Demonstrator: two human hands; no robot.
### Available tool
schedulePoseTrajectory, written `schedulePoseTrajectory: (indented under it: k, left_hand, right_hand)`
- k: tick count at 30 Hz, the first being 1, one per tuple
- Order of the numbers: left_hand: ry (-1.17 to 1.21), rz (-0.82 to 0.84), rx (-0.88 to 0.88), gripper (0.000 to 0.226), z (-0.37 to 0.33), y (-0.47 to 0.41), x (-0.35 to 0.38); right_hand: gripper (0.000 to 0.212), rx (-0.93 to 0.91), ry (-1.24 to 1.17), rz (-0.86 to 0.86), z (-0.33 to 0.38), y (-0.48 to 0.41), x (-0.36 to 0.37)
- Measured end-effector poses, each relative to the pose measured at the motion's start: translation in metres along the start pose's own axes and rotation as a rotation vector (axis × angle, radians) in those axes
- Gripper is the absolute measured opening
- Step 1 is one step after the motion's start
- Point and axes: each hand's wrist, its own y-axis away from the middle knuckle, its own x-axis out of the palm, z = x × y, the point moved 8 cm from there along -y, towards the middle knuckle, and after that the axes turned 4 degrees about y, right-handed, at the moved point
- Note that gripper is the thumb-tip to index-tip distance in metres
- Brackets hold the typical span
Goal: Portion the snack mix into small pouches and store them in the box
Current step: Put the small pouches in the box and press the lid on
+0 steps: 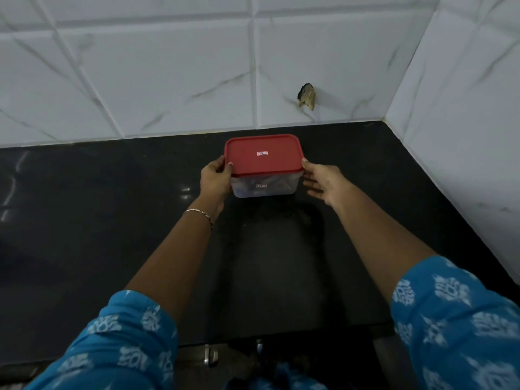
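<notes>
Blue printed sleeves reach for the clear rectangular plastic box with its red plastic lid.
It sits far back on the black stone counter. Left hand clasps its side, thumb on the lid rim; right hand is spread, just touching the other side. Lid on, contents unclear: likely the storing stage; next needs an even two-handed hold.

A home kitchen: black stone counter against white tiled walls.
</notes>
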Motion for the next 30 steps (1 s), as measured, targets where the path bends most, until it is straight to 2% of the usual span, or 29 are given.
schedulePoseTrajectory:
  k: [2, 4, 5, 7, 10, 12, 15, 19, 25, 30]
  left_hand:
    - [-0.21, -0.063, 0.074, 0.057, -0.005, 0.007, -0.003]
    - [-0.401, -0.227, 0.207, 0.064, -0.012, 0.031, -0.008]
    - [-0.437, -0.293, 0.299, 0.063, -0.015, 0.046, -0.007]
    - [-0.517, -0.324, 0.484, 0.057, -0.015, 0.078, 0.008]
    - [-0.676, -0.116, 0.646, 0.047, 0.005, 0.11, 0.046]
    - [-0.785, 0.046, 0.715, 0.035, 0.019, 0.123, 0.071]
    - [-0.911, 0.178, 0.73, 0.036, 0.033, 0.135, 0.094]
    - [-0.953, 0.201, 0.739, 0.038, 0.043, 0.147, 0.108]
    - [-0.985, 0.21, 0.653, 0.04, 0.056, 0.147, 0.103]
    - [-1.003, 0.153, 0.62, 0.041, 0.053, 0.141, 0.091]
  right_hand:
    - [0.027, -0.121, 0.144, -0.063, 0.001, 0.001, -0.017]
    - [0.018, -0.281, 0.276, -0.225, -0.004, 0.008, -0.046]
    - [0.015, -0.341, 0.309, -0.298, -0.008, 0.015, -0.061]
    - [0.012, -0.418, 0.309, -0.44, -0.021, 0.034, -0.096]
    - [0.014, -0.454, 0.294, -0.654, -0.046, 0.067, -0.144]
    - [0.017, -0.429, 0.357, -0.711, -0.062, 0.081, -0.163]
    - [0.025, -0.341, 0.455, -0.636, -0.083, 0.086, -0.17]
    - [0.039, -0.276, 0.629, -0.492, -0.102, 0.085, -0.158]
    - [0.027, -0.286, 0.703, -0.45, -0.088, 0.081, -0.136]
    - [0.023, -0.389, 0.743, -0.395, -0.058, 0.072, -0.091]
